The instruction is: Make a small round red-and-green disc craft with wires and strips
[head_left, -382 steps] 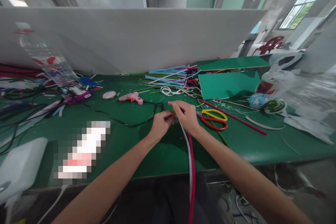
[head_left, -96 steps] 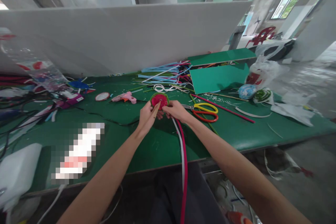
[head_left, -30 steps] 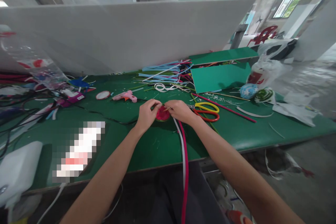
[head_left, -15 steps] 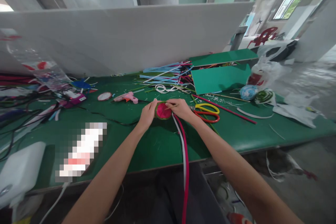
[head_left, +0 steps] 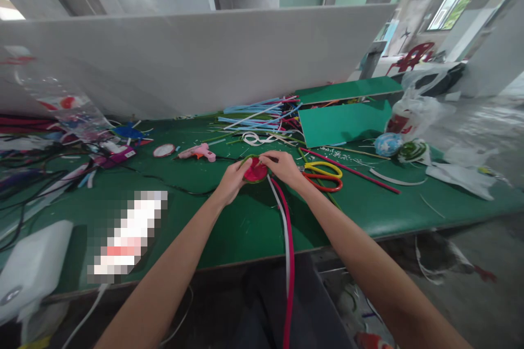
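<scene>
A small round piece (head_left: 256,171), pink-red inside with a green rim, is between my hands over the table. My left hand (head_left: 234,177) is closed on its left edge, thumb lying over the pink face. At its upper right edge, my right hand (head_left: 282,166) is closed in a pinch; what the fingertips hold is too small to make out. From the piece's right side a pink strip (head_left: 290,240) and a white strip (head_left: 284,223) hang down over the table edge. Scissors (head_left: 323,176) with yellow and orange handles lie beside my right wrist.
A pink glue gun (head_left: 198,152) lies behind my left hand, its cord running nearby. Blue strips (head_left: 249,114) are piled at the back. Green boards (head_left: 346,122), a plastic bag (head_left: 417,109) and patterned balls (head_left: 388,144) are right. A bottle (head_left: 61,98) and white box (head_left: 35,264) are left.
My left thumb has moved inward over the pink face, and the round piece has tilted. A thin stick-like thing seen at my right fingertips no longer shows clearly.
</scene>
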### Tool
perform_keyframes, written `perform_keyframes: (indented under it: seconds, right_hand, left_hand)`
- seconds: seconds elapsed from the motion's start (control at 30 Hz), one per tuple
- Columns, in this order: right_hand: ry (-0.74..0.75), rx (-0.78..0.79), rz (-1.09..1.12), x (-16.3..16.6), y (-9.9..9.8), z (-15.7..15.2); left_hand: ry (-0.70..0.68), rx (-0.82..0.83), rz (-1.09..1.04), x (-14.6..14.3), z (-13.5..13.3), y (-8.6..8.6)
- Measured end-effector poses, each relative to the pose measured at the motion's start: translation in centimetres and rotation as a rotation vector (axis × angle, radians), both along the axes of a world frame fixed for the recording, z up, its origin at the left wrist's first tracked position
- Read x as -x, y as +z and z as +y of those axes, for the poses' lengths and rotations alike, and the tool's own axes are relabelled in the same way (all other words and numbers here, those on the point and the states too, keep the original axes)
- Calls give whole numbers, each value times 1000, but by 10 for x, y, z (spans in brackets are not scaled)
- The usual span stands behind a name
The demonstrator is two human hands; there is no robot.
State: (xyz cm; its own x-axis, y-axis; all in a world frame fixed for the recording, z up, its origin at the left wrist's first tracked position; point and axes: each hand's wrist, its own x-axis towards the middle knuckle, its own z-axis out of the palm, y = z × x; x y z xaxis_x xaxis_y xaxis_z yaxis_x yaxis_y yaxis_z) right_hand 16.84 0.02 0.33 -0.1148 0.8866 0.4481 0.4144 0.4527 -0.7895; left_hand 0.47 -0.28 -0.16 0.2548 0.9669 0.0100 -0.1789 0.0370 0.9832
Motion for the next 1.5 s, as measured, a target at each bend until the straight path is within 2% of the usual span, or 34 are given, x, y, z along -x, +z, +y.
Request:
perform_keyframes:
  seconds: [0.17,0.27,0.4,0.53,0.63,0.73,0.83,0.93,1.1,1.17,1.23,1.33,1.5]
  right_hand:
    - [-12,-37,-21,1,0,0]
    - [-30,-94,-14,2,-1,0]
    - [-69,-125,21,4,0,-2]
    - [-170,-302,113,6,-1,-5]
    - [-94,-397,103,8,-2,-8]
    - [-13,-406,110,9,0,-10]
    - [-16,-397,188,8,4,-12]
    - [-18,-284,294,6,7,-10]
    - [138,238,675,0,7,-1]
    - [222,350,708,-3,7,0]
    - [291,388,700,-5,8,-1]
    - [347,422,702,-7,11,-4]
    - [302,423,625,-8,11,-3]
  left_hand:
    - [117,-142,144,2,5,-8]
    - [136,-138,113,1,4,-9]
    - [97,-72,-2,-2,1,-4]
    - [-34,76,-168,-1,0,4]
    - [-134,160,-219,1,0,8]
    - [-135,161,-208,4,1,7]
    - [-105,169,-193,6,3,5]
    - [-19,156,-215,8,6,5]
    - [66,79,-223,9,7,7]
    - [86,-8,-217,8,6,7]
    - [100,-81,-222,7,4,8]
    - [111,-99,-236,5,3,8]
    - [185,-114,-198,4,2,8]
